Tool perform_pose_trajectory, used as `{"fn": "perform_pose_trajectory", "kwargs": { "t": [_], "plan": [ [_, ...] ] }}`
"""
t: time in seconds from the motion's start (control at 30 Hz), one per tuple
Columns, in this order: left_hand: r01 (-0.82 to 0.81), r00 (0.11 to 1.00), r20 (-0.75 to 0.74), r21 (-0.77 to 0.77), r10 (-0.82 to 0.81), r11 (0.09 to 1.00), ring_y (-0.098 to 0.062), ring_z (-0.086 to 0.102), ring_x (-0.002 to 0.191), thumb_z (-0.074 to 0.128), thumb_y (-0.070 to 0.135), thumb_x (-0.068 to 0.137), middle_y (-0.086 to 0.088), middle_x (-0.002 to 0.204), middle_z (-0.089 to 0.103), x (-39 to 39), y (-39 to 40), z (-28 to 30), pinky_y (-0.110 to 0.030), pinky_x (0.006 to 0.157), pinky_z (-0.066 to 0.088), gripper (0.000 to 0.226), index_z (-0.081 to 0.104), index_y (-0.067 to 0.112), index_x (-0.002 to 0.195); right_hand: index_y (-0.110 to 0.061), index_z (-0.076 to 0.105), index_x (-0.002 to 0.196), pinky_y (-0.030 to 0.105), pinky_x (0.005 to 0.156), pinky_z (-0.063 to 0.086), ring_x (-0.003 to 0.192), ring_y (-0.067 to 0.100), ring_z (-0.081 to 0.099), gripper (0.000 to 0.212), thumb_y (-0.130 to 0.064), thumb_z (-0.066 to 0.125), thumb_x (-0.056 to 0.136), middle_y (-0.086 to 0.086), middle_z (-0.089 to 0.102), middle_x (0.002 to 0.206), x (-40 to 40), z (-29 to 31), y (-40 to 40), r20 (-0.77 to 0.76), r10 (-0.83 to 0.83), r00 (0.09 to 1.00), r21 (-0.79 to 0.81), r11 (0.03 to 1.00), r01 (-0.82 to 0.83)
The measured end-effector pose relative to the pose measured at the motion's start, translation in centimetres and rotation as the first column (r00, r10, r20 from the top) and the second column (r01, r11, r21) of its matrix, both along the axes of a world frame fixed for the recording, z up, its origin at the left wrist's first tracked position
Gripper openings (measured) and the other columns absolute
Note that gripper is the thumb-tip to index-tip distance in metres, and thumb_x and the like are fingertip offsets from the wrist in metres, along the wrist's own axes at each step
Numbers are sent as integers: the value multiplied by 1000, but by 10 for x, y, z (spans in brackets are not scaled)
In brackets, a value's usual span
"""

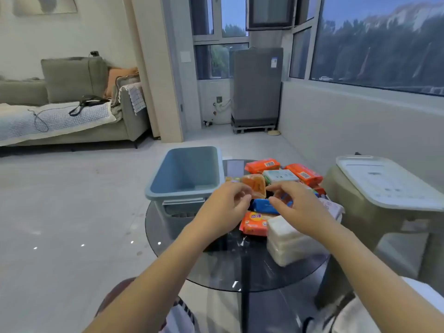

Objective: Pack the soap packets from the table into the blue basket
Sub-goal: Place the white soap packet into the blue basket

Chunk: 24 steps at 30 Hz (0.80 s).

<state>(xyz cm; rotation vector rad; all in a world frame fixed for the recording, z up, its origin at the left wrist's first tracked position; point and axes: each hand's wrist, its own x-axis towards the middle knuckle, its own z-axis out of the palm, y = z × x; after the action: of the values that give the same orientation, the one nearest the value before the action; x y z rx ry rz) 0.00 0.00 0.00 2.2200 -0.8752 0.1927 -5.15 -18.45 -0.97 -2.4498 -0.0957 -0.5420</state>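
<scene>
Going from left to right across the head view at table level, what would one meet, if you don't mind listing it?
Blue basket → left hand → blue packet → right hand → pale stool.

A grey sofa (72, 111) stands against the wall to my far left, with a large grey cushion (69, 79) upright on it and an orange cushion (120, 75) beside that; a pale blanket (48, 120) covers the seat, and a black cable (79, 106) lies across it; ahead of me a covered washing machine (256, 86) stands by the window (377, 44); just to my right sits a stool (374, 212) with a white lid (384, 181) on top.
</scene>
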Motion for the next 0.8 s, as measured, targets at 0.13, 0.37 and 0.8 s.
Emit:
{"fn": "perform_pose_trajectory", "kwargs": {
  "t": [0.13,0.37,0.8],
  "plan": [
    [21,997,-70,25,-20,999,-10,58,89,49,28,92,1,99,63,11,-18,-18,-26,80,46,24,63,24,111,-29,60,109,21,74,46,85,2,55,22,-31,55,88,-10,59,96,5,-17,-13,-124,-70,990,15,997,73],
    [147,936,-319,-21,-146,989,6,59,86,57,39,88,12,103,59,25,-51,-65,-4,72,42,28,62,27,113,-29,65,106,36,92,43,104,15,53,22,-33,57,85,-3,61,107,19,-36,-43,-235,-194,952,-72,981,182],
    [186,905,-382,-48,-190,981,1,52,109,77,42,68,18,120,57,7,-65,-76,-19,90,46,67,51,31,128,-31,42,132,25,71,37,114,18,48,66,-55,63,74,-1,48,136,11,-49,-66,-460,-389,798,-60,910,409]
  ]
}}
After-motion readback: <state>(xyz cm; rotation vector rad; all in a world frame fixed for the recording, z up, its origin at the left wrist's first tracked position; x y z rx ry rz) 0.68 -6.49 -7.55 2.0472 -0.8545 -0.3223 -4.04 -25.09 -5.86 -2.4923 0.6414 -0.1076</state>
